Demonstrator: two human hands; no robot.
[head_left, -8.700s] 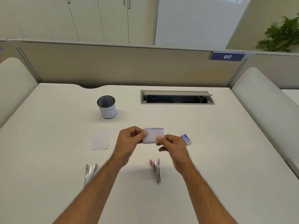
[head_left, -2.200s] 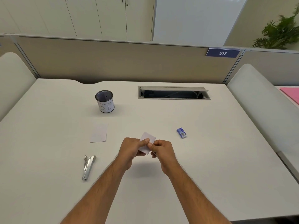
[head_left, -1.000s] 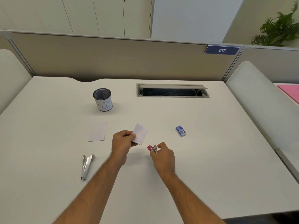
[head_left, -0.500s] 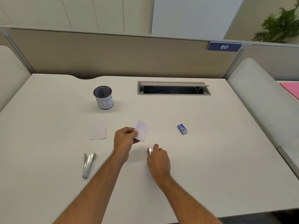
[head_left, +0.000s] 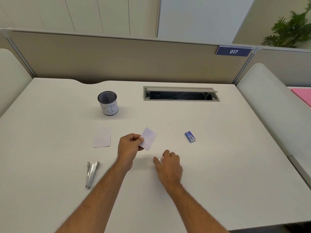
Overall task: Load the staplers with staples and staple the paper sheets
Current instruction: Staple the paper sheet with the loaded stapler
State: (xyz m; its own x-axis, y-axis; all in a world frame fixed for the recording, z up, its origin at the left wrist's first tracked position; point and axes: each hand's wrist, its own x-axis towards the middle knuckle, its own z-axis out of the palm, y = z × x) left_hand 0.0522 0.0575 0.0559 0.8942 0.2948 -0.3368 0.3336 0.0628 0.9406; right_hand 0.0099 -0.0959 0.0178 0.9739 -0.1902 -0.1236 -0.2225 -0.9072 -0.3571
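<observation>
Left hand (head_left: 128, 149) pinches a small paper sheet (head_left: 149, 138) above the desk (head_left: 218, 165).
Right hand (head_left: 169, 165) lies curled over a stapler (head_left: 159, 160), mostly hidden. A second stapler (head_left: 91, 174) lies at left; staple box (head_left: 190, 136) at right.

Counter (head_left: 218, 165): white, matte, wide; curved notch in far edge at left.
Cable hatch (head_left: 180, 95): grey frame set in counter, far centre-right; lid tilted open, dark inside, cables visible.
Partition (head_left: 117, 59): beige panel along far edge; grey top rail.
Number plate (head_left: 233, 51): dark blue, reads 017, on partition top at right.
Side dividers (head_left: 269, 101): white, rounded, left and right of counter.
Cabinets (head_left: 101, 14): cream doors behind partition, far left.
Whiteboard (head_left: 193, 17): pale panel, far centre.
Plant (head_left: 291, 31): green fronds, far right corner.
Light: even, soft.
</observation>
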